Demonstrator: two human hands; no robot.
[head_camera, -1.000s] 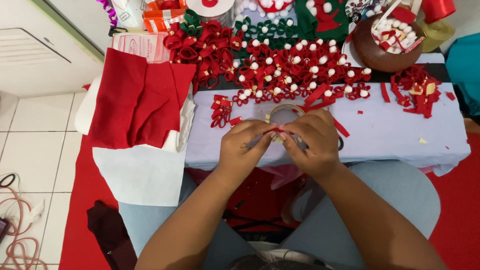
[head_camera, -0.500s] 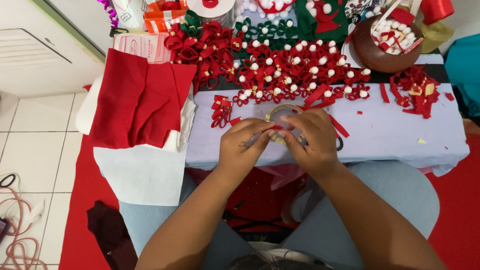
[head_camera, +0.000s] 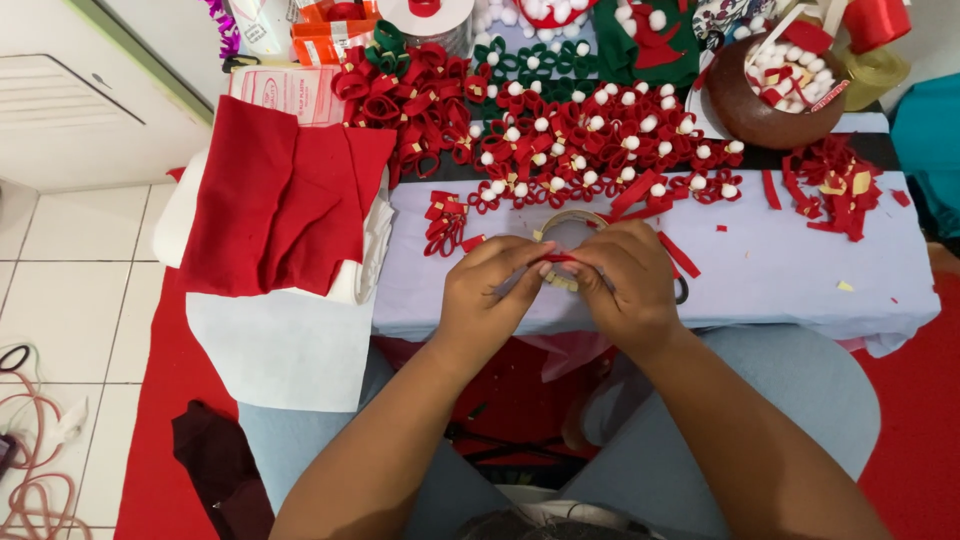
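- The red ribbon strip (head_camera: 560, 258) sat pinched between both hands, just above the near middle of the worktop (head_camera: 800, 270), in front of a roll of tape (head_camera: 570, 222) lying flat behind the fingers.
- The left hand (head_camera: 490, 300) had its fingers (head_camera: 520, 262) closed on the left end of the strip, thumb and forefinger pressed together.
- The right hand (head_camera: 625, 285) curled over the right end, its fingers closed on the strip as well; how much of the strip lay under them could not be told.
- Both forearms came up from the near edge and met at the middle, wrists bent inward, hands almost touching.
- Risk, as a judgement: the strip looked small and slick, so an uneven pinch could let it slip or unfold out of its loop.
- A small yellowish bit just beneath the strip, perhaps tape backing, could stick to a fingertip and pull the fold askew.
- A dropped strip could be lost among the loose red scraps (head_camera: 445, 222) just to the left, or the cut pieces (head_camera: 830, 185) far right.
- A wide elbow move could nudge the rows of finished red bows with white pompoms (head_camera: 600, 140) at the far side, or the folded red felt (head_camera: 280, 200) on the left.
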